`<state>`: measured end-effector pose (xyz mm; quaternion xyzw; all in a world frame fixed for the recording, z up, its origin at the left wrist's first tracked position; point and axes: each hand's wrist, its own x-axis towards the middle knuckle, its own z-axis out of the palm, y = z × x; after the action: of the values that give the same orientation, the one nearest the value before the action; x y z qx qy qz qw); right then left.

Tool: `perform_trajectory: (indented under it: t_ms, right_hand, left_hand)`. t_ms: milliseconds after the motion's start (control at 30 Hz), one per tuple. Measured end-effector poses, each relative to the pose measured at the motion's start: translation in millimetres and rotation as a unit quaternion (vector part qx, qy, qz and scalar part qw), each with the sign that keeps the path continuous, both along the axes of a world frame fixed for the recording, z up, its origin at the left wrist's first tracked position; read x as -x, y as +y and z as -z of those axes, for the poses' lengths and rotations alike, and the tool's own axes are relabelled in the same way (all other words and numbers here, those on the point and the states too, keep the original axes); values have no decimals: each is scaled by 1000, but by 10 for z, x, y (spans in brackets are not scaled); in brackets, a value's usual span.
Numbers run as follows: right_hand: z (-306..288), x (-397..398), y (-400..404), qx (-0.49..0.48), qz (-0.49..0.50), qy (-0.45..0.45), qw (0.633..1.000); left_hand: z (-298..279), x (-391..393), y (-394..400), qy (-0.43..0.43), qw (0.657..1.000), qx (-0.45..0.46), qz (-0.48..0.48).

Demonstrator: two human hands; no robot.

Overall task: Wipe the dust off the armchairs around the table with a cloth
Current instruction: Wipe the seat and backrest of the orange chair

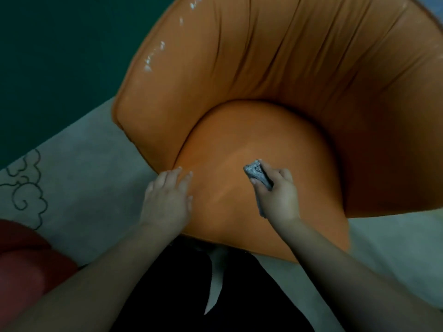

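An orange leather armchair (275,80) fills most of the view, its curved pleated back wrapping round a rounded seat cushion (251,140). My right hand (278,197) grips a bunched grey cloth (256,172) and holds it against the seat near the middle. My left hand (167,200) rests flat on the seat's left front part, fingers straight and spread, close to the gap between seat and armrest.
A pale grey rug (84,178) with a dark swirl pattern lies under the chair, over a dark green floor (48,56). Part of a red seat (26,267) shows at the lower left. My dark clothing fills the bottom centre.
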<state>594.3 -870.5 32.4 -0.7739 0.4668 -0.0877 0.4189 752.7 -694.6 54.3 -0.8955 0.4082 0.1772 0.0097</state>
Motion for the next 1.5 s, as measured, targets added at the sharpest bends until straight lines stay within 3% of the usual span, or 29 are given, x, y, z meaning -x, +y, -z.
perform_trajectory:
  t_ms: [200, 400, 600, 800, 1167, 1367, 1500]
  right_hand:
    - [-396, -478, 248, -8, 40, -6, 999]
    - [-712, -1081, 600, 1, 143, 3, 990]
    - [-1038, -1524, 812, -20, 251, -48, 967]
    - [-1190, -1745, 785, 0, 280, -66, 958]
    - [-1143, -2116, 654, -15, 212, -67, 975]
    - [-1060, -2433, 719, -34, 251, -57, 966]
    - [-968, -2720, 745, -33, 334, -40, 941]
  left_hand:
    - [-343, -598, 142, 0, 999, 1, 43]
    - [-752, -1419, 291, 22, 994, 27, 101]
    - [-1081, -2015, 283, 46, 988, 58, 136]
    - [-1116, -2248, 39, 73, 985, 36, 153]
    - [-1039, -2699, -467, 137, 980, 43, 137]
    - [-939, -3125, -893, 206, 963, 12, 176]
    - [-877, -3356, -1179, 232, 940, -33, 247]
